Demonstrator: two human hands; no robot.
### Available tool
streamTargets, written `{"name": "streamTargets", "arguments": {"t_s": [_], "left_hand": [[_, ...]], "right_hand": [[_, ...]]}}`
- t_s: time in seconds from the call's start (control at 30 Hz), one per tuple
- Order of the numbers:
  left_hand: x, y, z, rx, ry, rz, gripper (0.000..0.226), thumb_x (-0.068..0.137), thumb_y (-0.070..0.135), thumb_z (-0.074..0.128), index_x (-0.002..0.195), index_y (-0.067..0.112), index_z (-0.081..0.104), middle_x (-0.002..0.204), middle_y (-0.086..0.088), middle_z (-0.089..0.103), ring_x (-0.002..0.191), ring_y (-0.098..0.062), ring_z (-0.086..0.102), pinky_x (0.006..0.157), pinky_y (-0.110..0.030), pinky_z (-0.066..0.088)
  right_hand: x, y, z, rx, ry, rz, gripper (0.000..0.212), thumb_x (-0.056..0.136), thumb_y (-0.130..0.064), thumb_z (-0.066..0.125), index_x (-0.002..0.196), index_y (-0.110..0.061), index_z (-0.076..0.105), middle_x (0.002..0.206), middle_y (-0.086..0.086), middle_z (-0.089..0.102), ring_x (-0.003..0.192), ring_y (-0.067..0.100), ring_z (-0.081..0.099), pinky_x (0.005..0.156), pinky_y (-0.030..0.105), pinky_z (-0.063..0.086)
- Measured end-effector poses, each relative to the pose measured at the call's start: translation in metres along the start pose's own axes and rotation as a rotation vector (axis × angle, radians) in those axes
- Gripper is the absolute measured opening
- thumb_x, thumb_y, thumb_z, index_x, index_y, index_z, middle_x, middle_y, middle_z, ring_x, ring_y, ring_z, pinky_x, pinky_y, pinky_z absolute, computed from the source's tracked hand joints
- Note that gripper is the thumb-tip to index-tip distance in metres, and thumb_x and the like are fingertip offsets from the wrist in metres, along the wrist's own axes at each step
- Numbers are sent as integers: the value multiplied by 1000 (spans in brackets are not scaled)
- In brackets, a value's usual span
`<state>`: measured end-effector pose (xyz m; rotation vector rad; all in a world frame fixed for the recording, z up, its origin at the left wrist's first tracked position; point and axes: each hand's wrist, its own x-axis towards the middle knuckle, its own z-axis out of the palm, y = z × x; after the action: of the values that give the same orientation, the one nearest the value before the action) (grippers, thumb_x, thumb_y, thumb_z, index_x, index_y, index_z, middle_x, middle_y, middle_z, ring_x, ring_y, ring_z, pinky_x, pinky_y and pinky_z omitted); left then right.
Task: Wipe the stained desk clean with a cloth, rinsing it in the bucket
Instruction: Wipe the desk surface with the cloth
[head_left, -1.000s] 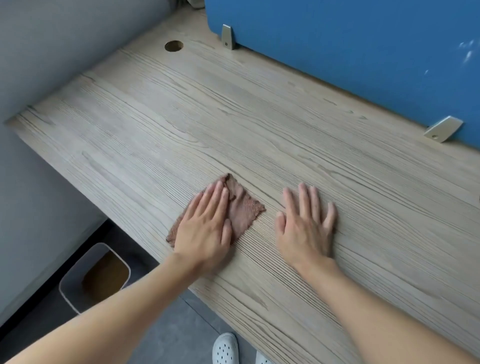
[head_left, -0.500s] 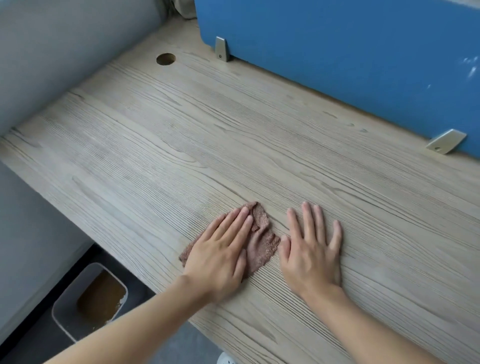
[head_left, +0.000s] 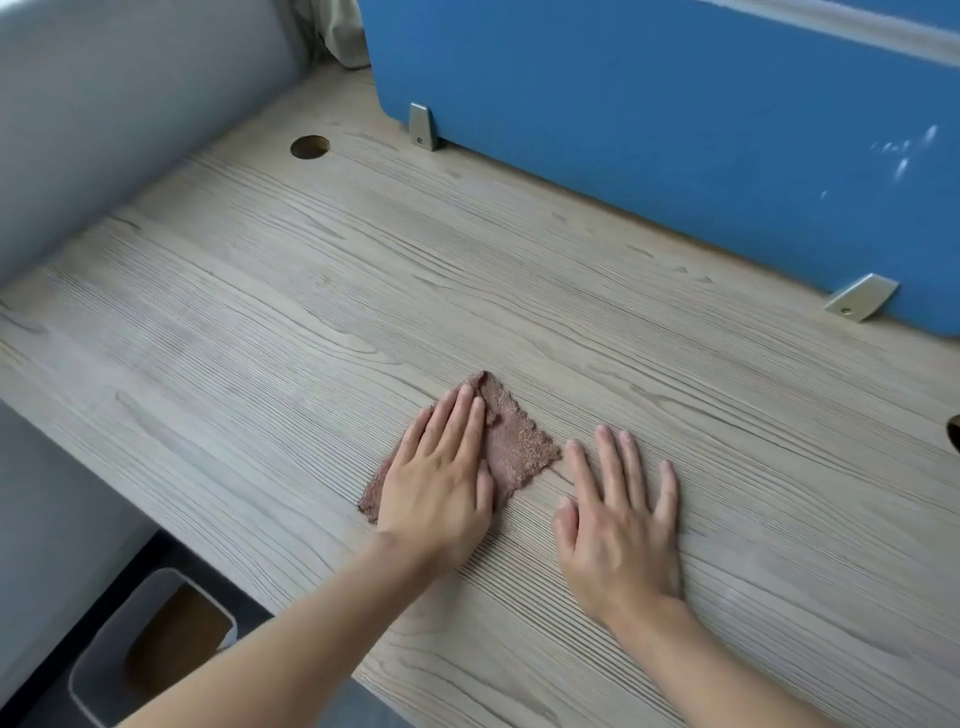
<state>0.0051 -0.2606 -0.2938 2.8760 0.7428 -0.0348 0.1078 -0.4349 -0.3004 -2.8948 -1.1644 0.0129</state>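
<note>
While I scrub, cloth (head_left: 514, 452): back toward 9 o'clock, still wiping
left hand (head_left: 441, 483): flat on it
right hand (head_left: 618, 530): flat on desk (head_left: 363, 291)

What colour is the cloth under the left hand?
Reddish brown; the cloth shows best in the head view.

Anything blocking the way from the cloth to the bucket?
Nothing visible. The cloth lies flat under the left hand near the desk edge; the bucket sits open on the floor below, to the left.
</note>
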Motion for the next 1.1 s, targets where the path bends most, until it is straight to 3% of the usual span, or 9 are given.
{"name": "streamTargets", "arguments": {"t_s": [0.07,0.23,0.43,0.57,0.63,0.77,0.83,1.0,1.1], "left_hand": [[-5,11,1,5,9,8,67,99,42,23,158,11,16,166,-6,9,154,-20,3,123,-42,14],[-25,12,4,-23,-16,237,64,102,41,25,158,12,22,165,-5,15,154,-18,5,121,-41,14],[15,12,1,-3,-5,17,69,98,43,17,159,13,8,166,-3,-2,154,-17,-6,123,-38,2],[-6,19,4,-3,-6,101,66,99,42,25,157,9,22,165,-8,14,154,-21,8,121,-41,12],[-4,15,3,-2,-21,138,66,100,42,24,158,11,21,165,-7,13,154,-19,6,121,-41,12],[30,7,-2,22,1,29,68,98,42,18,159,12,11,166,-5,2,154,-17,-2,122,-37,3],[35,12,-1,41,22,-22,68,98,40,23,158,10,17,166,-7,9,154,-20,5,122,-39,6],[21,13,-1,35,-25,126,66,100,40,24,158,10,19,166,-7,12,154,-18,5,122,-40,12],[55,4,-3,46,16,32,67,99,42,13,159,15,6,166,-2,-1,153,-15,-6,123,-36,2]], "right_hand": [[0,0,1,-1,-6,4,64,93,-43,32,151,-21,43,160,11,33,150,28,28,117,63,18],[0,-1,0,8,-7,8,62,93,-43,32,149,-21,47,159,11,35,149,28,29,116,63,20],[1,-1,-1,2,-18,12,64,92,-44,33,152,-22,42,161,10,33,150,27,27,117,63,20],[2,0,-1,24,-10,17,65,90,-44,35,150,-21,46,159,11,36,149,29,30,116,64,22],[1,-1,-2,33,-18,14,64,90,-44,36,148,-21,48,158,12,37,148,29,32,115,64,22],[6,1,-11,69,-20,-6,60,87,-44,39,140,-23,58,148,11,51,140,29,44,109,62,30],[24,12,-15,92,-12,27,55,87,-44,39,135,-26,58,144,7,54,135,26,48,106,56,32],[52,27,-6,74,-22,157,63,93,-45,35,150,-22,46,158,10,38,148,28,32,116,62,21],[50,27,-3,57,15,134,63,93,-43,34,150,-18,45,158,11,37,148,30,32,116,64,20]]}}
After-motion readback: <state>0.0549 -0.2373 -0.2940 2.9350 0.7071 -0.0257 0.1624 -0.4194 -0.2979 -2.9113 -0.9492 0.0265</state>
